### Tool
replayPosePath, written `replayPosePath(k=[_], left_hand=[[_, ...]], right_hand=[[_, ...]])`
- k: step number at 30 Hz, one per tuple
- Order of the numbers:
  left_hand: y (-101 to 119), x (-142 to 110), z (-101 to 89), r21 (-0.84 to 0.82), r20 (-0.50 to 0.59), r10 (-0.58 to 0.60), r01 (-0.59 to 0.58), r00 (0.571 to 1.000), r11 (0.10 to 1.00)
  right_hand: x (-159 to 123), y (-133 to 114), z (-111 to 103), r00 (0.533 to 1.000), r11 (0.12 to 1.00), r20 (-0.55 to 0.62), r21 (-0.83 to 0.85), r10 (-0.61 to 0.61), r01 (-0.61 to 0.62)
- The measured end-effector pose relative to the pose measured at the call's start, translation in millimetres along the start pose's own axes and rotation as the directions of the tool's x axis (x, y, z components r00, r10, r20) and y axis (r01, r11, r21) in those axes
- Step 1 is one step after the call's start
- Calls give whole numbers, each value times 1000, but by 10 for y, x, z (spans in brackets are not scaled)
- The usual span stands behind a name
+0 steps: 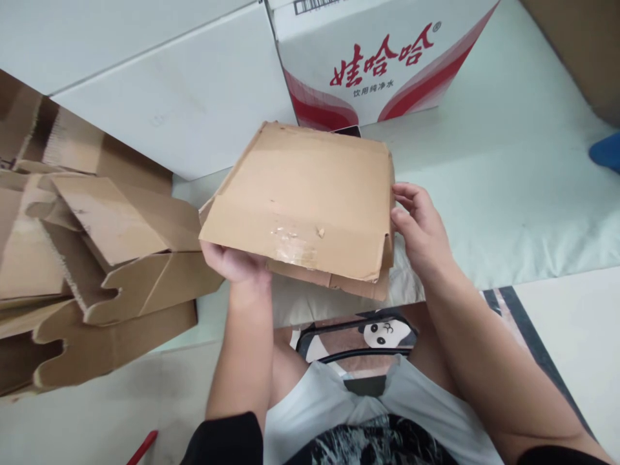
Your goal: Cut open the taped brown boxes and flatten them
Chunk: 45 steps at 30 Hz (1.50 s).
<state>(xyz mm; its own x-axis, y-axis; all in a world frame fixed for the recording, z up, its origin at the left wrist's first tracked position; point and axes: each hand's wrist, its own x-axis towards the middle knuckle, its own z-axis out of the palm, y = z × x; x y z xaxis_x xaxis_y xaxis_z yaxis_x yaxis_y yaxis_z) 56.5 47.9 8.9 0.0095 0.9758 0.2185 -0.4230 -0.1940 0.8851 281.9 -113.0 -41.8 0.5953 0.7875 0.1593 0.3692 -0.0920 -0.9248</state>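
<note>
A flattish brown cardboard box [310, 187] is held above the green cloth, tilted, with its front flap toward me. Clear tape and a torn spot mark that flap. My left hand [235, 261] grips the box from below at its near left corner, and its fingertips are hidden underneath. At the right side, my right hand [419, 223] has its bent fingers and thumb against the box's edge.
Several cut and folded cardboard boxes [135, 219] are stacked at the left. Behind stand a white carton with red lettering [368, 71] and a plain white panel [179, 97]. A pale green cloth [498, 194] covers the surface. A red object [143, 447] lies at lower left.
</note>
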Motion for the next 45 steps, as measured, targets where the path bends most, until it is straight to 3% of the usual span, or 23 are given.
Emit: replayPosePath(k=[3, 8, 14, 22, 33, 40, 45], left_hand=[[-2, 7, -7, -17, 4, 6, -6, 1000, 1000], [13, 12, -30, -25, 52, -23, 24, 998, 999], [19, 3, -31, -34, 10, -41, 41, 999, 999], [2, 3, -35, 2, 51, 28, -28, 998, 1000], [-8, -12, -37, -88, -26, -48, 46, 998, 995], [-31, 6, -58, -144, 50, -38, 45, 998, 989], [-39, 0, -46, -75, 38, -53, 56, 998, 996]], right_hand=[[3, -76, 34, 995, 993, -39, 75, 95, -92], [7, -170, 46, 992, 990, -36, 83, 119, -116], [3, -176, 24, 993, 992, -25, 67, 111, -109], [7, -195, 27, 995, 994, -41, 56, 95, -92], [-5, -224, 27, 994, 994, -32, 35, 107, -105], [-18, -237, 42, 996, 996, -23, -37, 81, -82], [-25, -245, 54, 998, 996, -28, -62, 62, -64]])
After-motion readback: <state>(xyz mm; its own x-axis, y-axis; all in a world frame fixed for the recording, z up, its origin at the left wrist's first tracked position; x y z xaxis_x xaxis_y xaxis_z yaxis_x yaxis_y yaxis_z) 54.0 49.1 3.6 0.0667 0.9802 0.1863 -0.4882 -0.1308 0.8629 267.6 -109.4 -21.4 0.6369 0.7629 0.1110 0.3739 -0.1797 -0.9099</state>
